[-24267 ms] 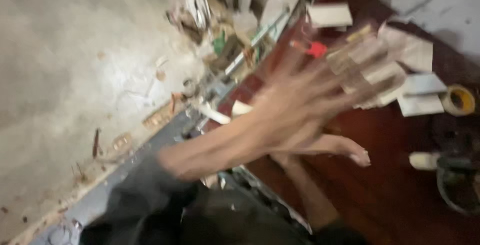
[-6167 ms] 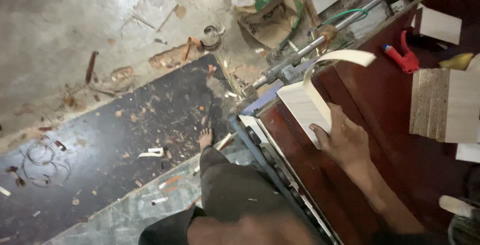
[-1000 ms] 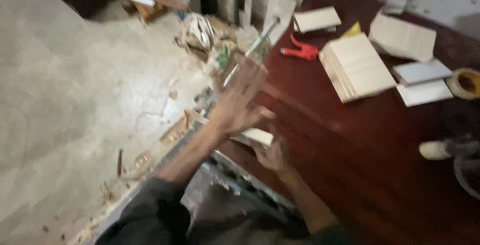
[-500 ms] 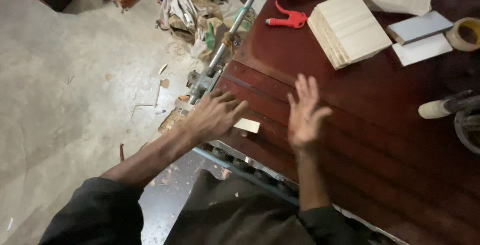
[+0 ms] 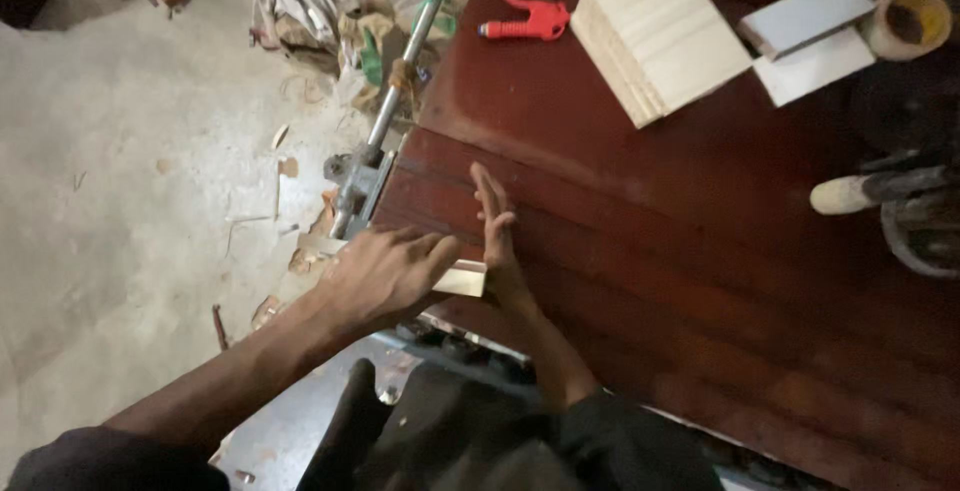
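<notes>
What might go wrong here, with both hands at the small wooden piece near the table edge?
1. The small wooden piece lies at the table edge; pushed by the left hand, it may fall to the floor.
2. The right hand stands on edge against it, so fingers might get pinched.

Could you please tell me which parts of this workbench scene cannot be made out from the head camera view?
- Small pale wooden block: mostly covered by the left hand; its full shape is hidden.
- Right hand: stands edge-on against the block, so its palm is unseen.
- Roll of yellow tape: cut off by the right edge.
- Dark round tool at the right: cropped and in shadow, kind unclear.
- Red plastic-handled tool: its far end is cut off by the top edge.
</notes>
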Tool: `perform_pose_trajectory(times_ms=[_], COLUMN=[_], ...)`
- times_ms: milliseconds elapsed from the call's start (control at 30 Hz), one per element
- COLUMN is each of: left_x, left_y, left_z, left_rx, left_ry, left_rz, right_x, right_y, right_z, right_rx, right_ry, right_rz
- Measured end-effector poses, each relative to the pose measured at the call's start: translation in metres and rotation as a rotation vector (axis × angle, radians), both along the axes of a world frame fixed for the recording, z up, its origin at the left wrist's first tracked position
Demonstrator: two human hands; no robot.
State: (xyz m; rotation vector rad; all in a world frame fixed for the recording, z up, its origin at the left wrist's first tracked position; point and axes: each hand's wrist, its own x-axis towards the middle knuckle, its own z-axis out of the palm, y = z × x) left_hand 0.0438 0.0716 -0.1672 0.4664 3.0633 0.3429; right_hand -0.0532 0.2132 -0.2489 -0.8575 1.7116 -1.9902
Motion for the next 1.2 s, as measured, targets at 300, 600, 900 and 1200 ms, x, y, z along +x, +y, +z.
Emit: perform_pose_trajectory(times_ms=[300,600,900,1200], left_x=[-0.003,0.059,0.014,-0.011], left_y=[-0.009,-0.053,-0.046,-0.021], left_z=[-0.008,-0.027,-0.141,-0.090], left_rx=[-0.024,0.644,1.523,1.332], left_ry=[0.012,0.333,0.338,0.327], left_rz=[0.011,0.411,0.534,0.085], right_x=[0.014,-0.019,0.017,0.006], right_y=[-0.005,0.072,-0.012,-0.018], right_z=[-0.059,0.037,0.130,0.106], right_rx=[-0.147,0.222,0.933,1.033], right_ry=[-0.055,0.329,1.040,1.045], right_rz=[-0.082,0.150,0.393,0.499])
